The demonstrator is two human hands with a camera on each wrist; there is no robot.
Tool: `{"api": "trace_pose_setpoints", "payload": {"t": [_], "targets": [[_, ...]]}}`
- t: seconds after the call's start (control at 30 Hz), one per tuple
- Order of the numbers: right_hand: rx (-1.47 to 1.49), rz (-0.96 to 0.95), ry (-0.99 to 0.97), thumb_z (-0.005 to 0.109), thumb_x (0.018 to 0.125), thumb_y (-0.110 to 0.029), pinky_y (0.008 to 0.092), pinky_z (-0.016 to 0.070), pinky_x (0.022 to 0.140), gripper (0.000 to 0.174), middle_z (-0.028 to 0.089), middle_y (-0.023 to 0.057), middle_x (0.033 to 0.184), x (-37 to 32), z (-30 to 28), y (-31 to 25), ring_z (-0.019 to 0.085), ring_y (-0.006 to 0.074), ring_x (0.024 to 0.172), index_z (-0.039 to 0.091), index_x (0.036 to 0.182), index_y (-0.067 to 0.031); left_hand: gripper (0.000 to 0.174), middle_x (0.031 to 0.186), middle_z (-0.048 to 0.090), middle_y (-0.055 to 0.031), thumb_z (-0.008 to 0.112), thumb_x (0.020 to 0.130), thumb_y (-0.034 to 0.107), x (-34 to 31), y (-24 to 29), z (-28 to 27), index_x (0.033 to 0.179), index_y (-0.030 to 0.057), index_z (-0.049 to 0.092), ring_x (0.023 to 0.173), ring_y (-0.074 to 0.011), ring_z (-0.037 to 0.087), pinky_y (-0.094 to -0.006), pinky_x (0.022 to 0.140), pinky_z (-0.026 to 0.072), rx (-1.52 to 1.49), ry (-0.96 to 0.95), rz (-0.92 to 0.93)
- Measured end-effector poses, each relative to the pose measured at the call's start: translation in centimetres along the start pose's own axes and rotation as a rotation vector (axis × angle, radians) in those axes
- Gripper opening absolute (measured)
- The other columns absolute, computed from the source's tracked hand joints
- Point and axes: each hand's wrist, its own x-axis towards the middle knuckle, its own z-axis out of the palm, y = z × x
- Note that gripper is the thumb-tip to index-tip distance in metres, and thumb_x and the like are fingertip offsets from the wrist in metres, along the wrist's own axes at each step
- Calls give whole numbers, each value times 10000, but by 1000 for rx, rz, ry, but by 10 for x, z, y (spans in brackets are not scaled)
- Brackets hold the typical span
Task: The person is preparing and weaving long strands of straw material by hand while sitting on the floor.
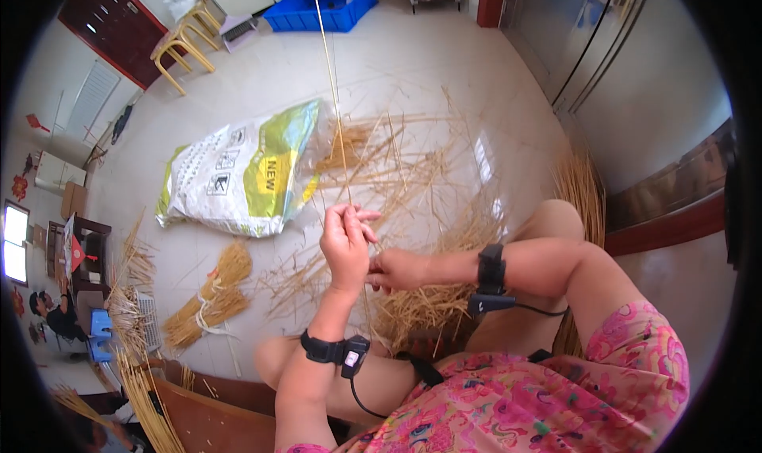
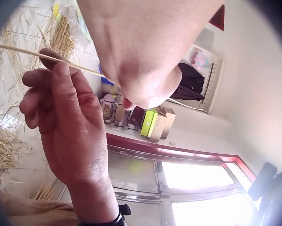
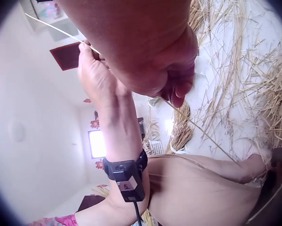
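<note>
A long thin straw stalk (image 1: 329,68) rises steeply through the head view, and my left hand (image 1: 347,243) pinches it. Just below and to the right, my right hand (image 1: 401,269) has its fingers curled round the stalk's lower part. In the left wrist view, thumb and fingers of the right hand (image 2: 75,117) pinch the stalk (image 2: 18,49), while the left hand (image 2: 141,80) hides part of it. From the right hand (image 3: 174,82) in the right wrist view, the stalk (image 3: 197,126) runs down across the lap. Loose straw (image 1: 421,314) lies beneath my hands.
A white-and-green bag (image 1: 238,171) lies ahead with straw at its mouth. Left of me is a tied straw bundle (image 1: 210,294). Upright straw (image 1: 583,187) leans by the right wall. Farther off are a blue tub (image 1: 317,17), a stool (image 1: 184,40) and a seated person (image 1: 62,318).
</note>
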Motion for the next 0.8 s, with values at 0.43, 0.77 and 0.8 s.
{"api": "trace_pose_setpoints", "payload": {"t": [0.43, 0.77, 0.8], "targets": [[6, -290, 113, 562, 879, -154, 294, 498, 559, 146, 634, 80, 690, -8, 4, 1, 627, 139, 592, 582, 863, -11, 185, 845, 658, -143, 380, 991, 182, -2, 2, 3, 1000, 8, 441, 551, -93, 564, -194, 512, 431, 12, -64, 40], [7, -616, 1131, 514, 921, -86, 259, 494, 573, 83, 609, 52, 749, -91, -89, -69, 611, 107, 678, 546, 910, -10, 349, 1274, 485, -165, 391, 964, 144, 17, -1, -34, 1271, -4, 315, 969, -246, 583, -310, 745, 469, 312, 111, 282], [-134, -636, 1258, 505, 925, -80, 256, 498, 571, 81, 615, 57, 795, -126, -101, -88, 619, 120, 693, 543, 932, -9, 352, 1281, 473, -164, 406, 958, 130, 20, -5, -36, 1270, -6, 317, 969, -247, 579, -303, 737, 471, 315, 133, 230]]}}
